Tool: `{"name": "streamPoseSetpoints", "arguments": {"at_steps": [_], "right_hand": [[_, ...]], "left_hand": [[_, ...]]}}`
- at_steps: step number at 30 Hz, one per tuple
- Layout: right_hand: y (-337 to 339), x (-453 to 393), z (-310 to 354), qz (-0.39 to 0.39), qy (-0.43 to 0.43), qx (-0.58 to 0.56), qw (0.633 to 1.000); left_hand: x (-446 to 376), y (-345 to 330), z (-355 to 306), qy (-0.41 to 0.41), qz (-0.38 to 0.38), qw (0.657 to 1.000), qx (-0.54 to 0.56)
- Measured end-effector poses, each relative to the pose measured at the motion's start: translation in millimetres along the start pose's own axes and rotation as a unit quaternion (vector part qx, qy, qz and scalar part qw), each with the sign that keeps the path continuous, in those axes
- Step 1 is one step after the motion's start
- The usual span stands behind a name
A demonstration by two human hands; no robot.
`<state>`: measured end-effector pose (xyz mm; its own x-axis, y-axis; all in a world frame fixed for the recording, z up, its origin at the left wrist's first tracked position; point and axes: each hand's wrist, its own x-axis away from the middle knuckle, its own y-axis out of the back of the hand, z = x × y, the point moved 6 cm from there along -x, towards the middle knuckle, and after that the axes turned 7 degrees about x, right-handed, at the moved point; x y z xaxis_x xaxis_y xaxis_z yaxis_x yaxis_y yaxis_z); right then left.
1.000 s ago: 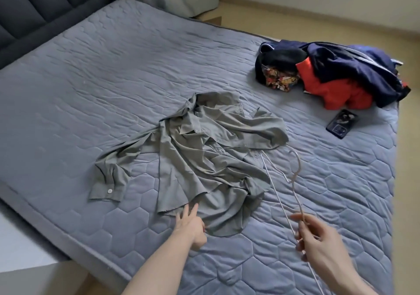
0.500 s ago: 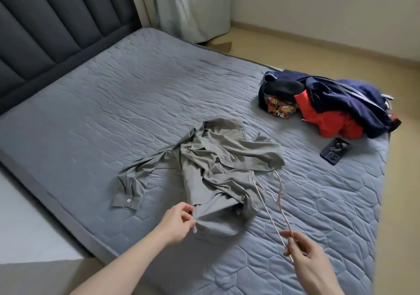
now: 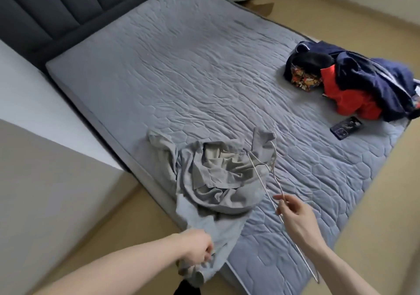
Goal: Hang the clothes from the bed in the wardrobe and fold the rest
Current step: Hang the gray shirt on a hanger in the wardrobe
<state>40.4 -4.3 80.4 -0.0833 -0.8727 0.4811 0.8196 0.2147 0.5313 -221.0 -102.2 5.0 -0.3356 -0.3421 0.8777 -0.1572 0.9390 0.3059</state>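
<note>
My left hand [image 3: 200, 246] has the grey shirt [image 3: 218, 181] bunched in its fingers at the near edge of the bed [image 3: 204, 74]; my right hand [image 3: 295, 217] pinches a wire hanger [image 3: 270, 182] lying partly across the shirt. Looks like I'm mid-hanging. Next I'd need to find the collar and feed the hanger in. More clothes [image 3: 354, 85] wait at the far corner.

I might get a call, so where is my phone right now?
The phone lies on the right side of the bed, just in front of the clothes pile.
</note>
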Motion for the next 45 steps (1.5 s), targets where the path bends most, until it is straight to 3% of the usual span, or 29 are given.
{"name": "streamPoseSetpoints", "arguments": {"at_steps": [5, 7, 12, 14, 16, 20, 23, 28, 32, 35, 41, 45], "right_hand": [[-23, -8, -47, 0.0, -0.025, 0.025, 0.999], [-33, -15, -63, -0.018, -0.03, 0.02, 0.999], [-63, -32, -95, -0.06, -0.045, -0.012, 0.997], [-70, -32, -101, -0.067, -0.06, -0.017, 0.996], [-71, -28, -100, -0.078, -0.072, -0.023, 0.994], [-59, -5, -72, -0.062, -0.064, -0.009, 0.996], [-42, 11, -30, -0.034, -0.02, 0.033, 0.999], [3, 62, 70, 0.014, 0.078, 0.067, 0.995], [29, 110, 127, 0.034, 0.138, 0.08, 0.987], [38, 156, 167, 0.064, 0.191, 0.111, 0.973], [9, 241, 232, 0.156, 0.263, 0.077, 0.949], [-9, 278, 258, 0.124, 0.275, 0.081, 0.95]], "left_hand": [[-78, 39, 67, 0.082, -0.15, 0.985, 0.035], [-115, 46, 79, 0.079, -0.145, 0.986, 0.009], [-206, 25, 94, 0.108, -0.067, 0.972, -0.196], [-211, 31, 93, 0.114, -0.109, 0.979, -0.127], [-198, 55, 86, 0.084, -0.214, 0.973, 0.025], [-105, 122, 71, 0.02, -0.349, 0.905, 0.243], [-8, 174, 52, -0.055, -0.384, 0.853, 0.349], [202, 214, -32, -0.152, -0.428, 0.792, 0.408], [359, 200, -105, -0.192, -0.466, 0.761, 0.408], [473, 172, -141, -0.203, -0.523, 0.712, 0.422], [613, 111, -168, -0.238, -0.561, 0.612, 0.504], [680, 67, -151, -0.254, -0.587, 0.57, 0.515]]}}
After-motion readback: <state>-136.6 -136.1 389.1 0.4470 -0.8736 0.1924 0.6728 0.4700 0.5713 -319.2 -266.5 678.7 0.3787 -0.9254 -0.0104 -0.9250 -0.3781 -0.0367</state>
